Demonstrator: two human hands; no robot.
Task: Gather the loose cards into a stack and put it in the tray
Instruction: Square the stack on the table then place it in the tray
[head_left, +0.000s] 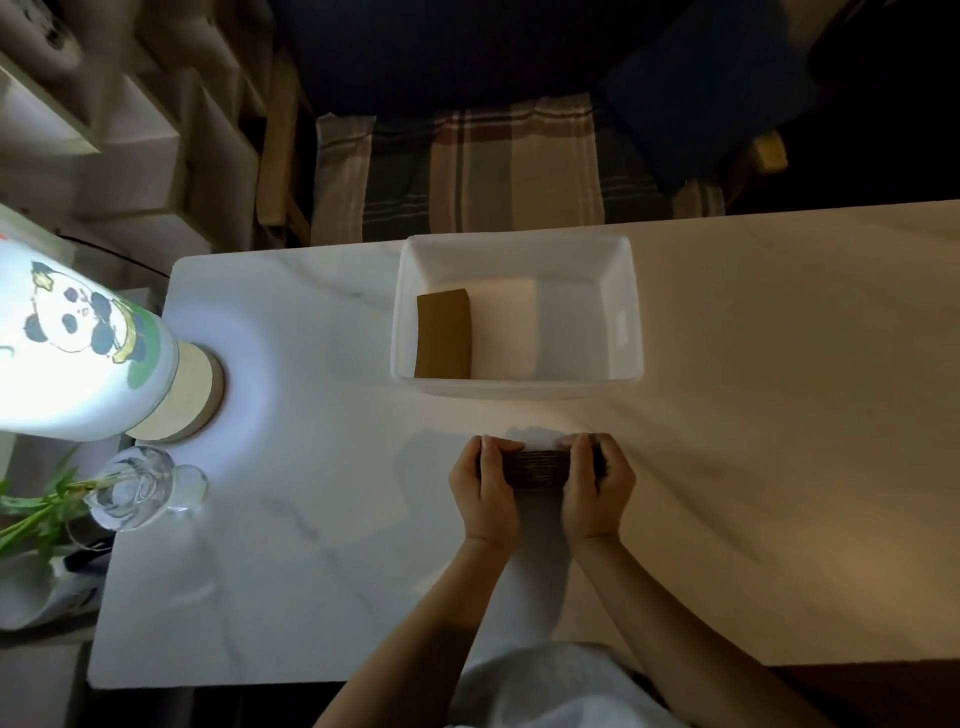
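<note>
Cards (537, 468) are gathered into one stack, squeezed between my left hand (485, 488) and right hand (597, 486) on the desk (311, 467), fingers closed around its ends. Lifting it into the white tray (623, 312) just ahead remains.

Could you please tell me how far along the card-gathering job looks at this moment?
Gathering looks done: no loose cards show on the table. In hand: the left hand and right hand squeeze the card stack between them, near the white tray. Left: moving this stack into the tray, where a brown card already lies.
</note>
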